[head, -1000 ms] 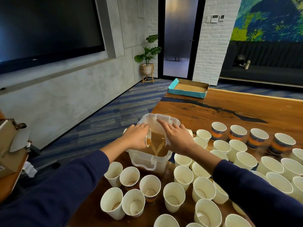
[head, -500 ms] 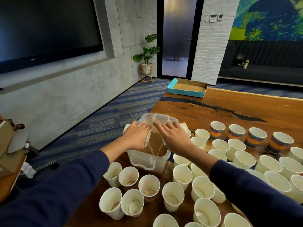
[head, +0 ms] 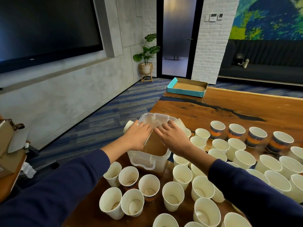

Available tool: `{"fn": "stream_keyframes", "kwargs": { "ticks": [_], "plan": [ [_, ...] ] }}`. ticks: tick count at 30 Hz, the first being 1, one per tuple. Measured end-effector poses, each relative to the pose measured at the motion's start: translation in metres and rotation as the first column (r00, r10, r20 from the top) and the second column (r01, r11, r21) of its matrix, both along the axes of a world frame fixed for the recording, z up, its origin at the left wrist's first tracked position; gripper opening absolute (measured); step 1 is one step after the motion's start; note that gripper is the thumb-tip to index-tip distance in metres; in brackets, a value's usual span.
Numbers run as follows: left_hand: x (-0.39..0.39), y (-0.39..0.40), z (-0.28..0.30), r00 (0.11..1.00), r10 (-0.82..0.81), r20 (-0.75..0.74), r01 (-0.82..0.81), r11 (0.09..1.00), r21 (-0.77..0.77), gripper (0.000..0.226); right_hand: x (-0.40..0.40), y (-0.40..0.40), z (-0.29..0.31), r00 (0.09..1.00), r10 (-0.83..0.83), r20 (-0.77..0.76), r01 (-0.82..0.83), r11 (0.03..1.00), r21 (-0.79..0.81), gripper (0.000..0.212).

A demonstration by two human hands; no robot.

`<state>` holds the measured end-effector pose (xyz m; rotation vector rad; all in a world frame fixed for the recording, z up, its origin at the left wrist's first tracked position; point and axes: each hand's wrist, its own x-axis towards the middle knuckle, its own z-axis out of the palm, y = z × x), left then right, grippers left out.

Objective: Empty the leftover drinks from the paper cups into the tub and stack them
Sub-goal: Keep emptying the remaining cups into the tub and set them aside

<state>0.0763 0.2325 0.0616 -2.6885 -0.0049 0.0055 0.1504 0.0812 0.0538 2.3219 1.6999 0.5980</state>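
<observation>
Nearest, at 6 o'clock, upright paper cups (head: 173,195) await emptying on the bench (head: 229,110). Beyond, left hand (head: 138,137) and right hand (head: 174,138) each grip an upended cup over the tub (head: 148,158); stacking follows.

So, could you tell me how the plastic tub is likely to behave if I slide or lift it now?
The tub holds brown liquid, so it is probably heavy and would slosh if pushed fast. Its clear walls look thin and may flex; lift with both hands. It sits near the table edge, so push gently.
</observation>
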Motion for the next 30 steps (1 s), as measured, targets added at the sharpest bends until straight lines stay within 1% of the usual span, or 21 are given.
{"fn": "stream_keyframes", "kwargs": {
  "ticks": [2,4,6,10,12,14,16,18,20,22,24,26,27,29,30],
  "plan": [
    [-0.002,-0.002,-0.002,0.999,-0.031,-0.031,0.033,0.995,0.092,0.053,0.000,-0.002,-0.003,0.999,0.045,-0.008,-0.045,0.999,-0.029,0.057],
    [-0.003,-0.002,-0.006,0.996,-0.059,-0.063,0.068,0.986,0.152,0.055,-0.001,-0.004,-0.008,0.995,0.096,0.000,-0.096,0.995,-0.028,0.057],
    [-0.004,0.001,-0.008,0.998,-0.049,-0.048,0.056,0.988,0.142,0.058,0.000,-0.006,-0.013,0.995,0.096,0.019,-0.096,0.995,0.002,0.056],
    [-0.004,0.007,-0.001,0.999,0.032,0.025,-0.034,0.995,0.093,0.058,0.009,-0.004,-0.012,0.998,0.047,-0.040,-0.039,0.982,0.187,0.065],
    [-0.004,0.010,-0.002,1.000,0.023,0.021,-0.025,0.994,0.108,0.060,0.011,-0.004,-0.010,0.996,0.071,-0.051,-0.059,0.976,0.209,0.068],
    [-0.006,0.014,-0.003,1.000,0.010,0.012,-0.011,0.991,0.132,0.060,0.012,-0.007,-0.013,0.991,0.124,-0.044,-0.114,0.978,0.174,0.071],
    [-0.006,0.017,-0.004,1.000,-0.027,-0.015,0.029,0.983,0.180,0.059,0.013,-0.010,-0.013,0.988,0.143,-0.050,-0.133,0.976,0.171,0.071],
    [-0.006,0.018,-0.005,0.999,-0.041,-0.030,0.046,0.979,0.199,0.060,0.014,-0.010,-0.010,0.991,0.117,-0.064,-0.099,0.967,0.236,0.067],
    [-0.006,0.018,-0.003,1.000,-0.001,0.001,0.001,0.986,0.165,0.061,0.014,-0.011,-0.006,0.990,0.071,-0.118,-0.033,0.952,0.304,0.064],
    [-0.007,0.018,-0.003,1.000,0.000,-0.003,0.000,0.985,0.172,0.061,0.012,-0.012,-0.008,0.988,0.059,-0.140,-0.016,0.956,0.292,0.066],
    [-0.008,0.018,-0.003,1.000,-0.006,-0.012,0.008,0.982,0.187,0.063,0.012,-0.014,-0.012,0.989,0.089,-0.119,-0.060,0.971,0.232,0.067],
    [-0.010,0.018,0.000,1.000,0.000,-0.006,0.001,0.977,0.213,0.063,0.013,-0.016,-0.011,0.987,0.076,-0.139,-0.037,0.964,0.264,0.067],
    [-0.010,0.018,0.000,0.999,-0.026,-0.022,0.030,0.968,0.249,0.063,0.014,-0.016,-0.008,0.987,0.061,-0.146,-0.017,0.958,0.287,0.068],
    [-0.011,0.018,-0.002,0.995,-0.080,-0.056,0.093,0.954,0.286,0.063,0.016,-0.014,-0.005,0.992,0.076,-0.098,-0.048,0.963,0.264,0.068],
    [-0.011,0.018,-0.002,0.995,-0.087,-0.044,0.096,0.955,0.282,0.063,0.016,-0.014,-0.005,0.994,0.088,-0.065,-0.071,0.970,0.234,0.068]
  ]
}}
